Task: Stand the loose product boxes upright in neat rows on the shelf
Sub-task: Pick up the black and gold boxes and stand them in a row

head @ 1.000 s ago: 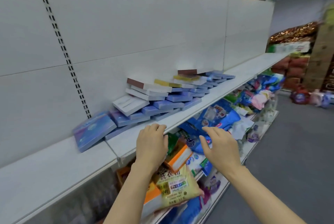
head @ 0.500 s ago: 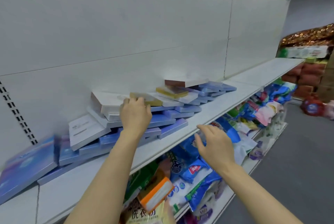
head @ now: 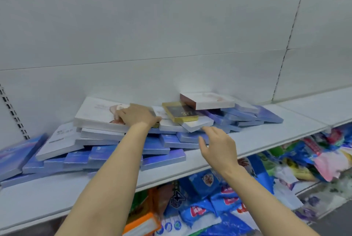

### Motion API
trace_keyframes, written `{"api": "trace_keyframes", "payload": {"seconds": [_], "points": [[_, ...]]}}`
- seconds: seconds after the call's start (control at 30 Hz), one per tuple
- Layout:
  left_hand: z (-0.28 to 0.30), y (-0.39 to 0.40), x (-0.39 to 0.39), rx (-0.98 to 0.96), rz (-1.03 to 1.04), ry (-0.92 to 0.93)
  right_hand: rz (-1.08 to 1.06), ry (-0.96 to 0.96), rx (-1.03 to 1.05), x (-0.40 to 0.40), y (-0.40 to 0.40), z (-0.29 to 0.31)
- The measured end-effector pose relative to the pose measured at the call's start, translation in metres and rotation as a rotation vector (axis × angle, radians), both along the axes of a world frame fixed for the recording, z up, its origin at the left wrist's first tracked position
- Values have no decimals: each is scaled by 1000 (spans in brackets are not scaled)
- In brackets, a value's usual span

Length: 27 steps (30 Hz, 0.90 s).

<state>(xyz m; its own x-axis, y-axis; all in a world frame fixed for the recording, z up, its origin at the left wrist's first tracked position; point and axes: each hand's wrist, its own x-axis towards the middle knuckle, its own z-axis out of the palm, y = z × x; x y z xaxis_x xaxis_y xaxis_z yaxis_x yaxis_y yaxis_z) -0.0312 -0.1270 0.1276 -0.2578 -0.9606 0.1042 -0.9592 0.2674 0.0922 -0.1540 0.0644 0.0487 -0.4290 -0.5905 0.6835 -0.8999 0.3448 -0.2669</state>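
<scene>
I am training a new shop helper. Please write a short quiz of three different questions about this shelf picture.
1. True or false: the product boxes already stand upright in rows.
2. Which hand touches the white box on top of the pile: A left, B right?
3. Fill in: the gold-edged box lies partly under a box with a ____ side.

Key: 1 false; 2 A; 3 brown.

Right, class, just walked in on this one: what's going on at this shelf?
A person is sorting a messy heap of flat product boxes on a white shelf. The left hand rests on the big white box atop the pile. The right hand hovers open near the blue boxes, holding nothing. Every box lies flat; none stands upright yet.
</scene>
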Motion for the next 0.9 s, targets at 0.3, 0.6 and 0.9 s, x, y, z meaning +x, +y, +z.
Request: {"api": "trace_keyframes", "payload": {"seconds": [0.3, 0.6, 0.9], "points": [[19, -1, -12, 26, 132, 465, -40, -168, 275, -27, -68, 28], [9, 1, 24, -132, 58, 906, -218, -415, 464, -11, -124, 50], [-4, 1, 67, 58, -59, 1508, -17, -746, 47, -8, -115, 73]]}}
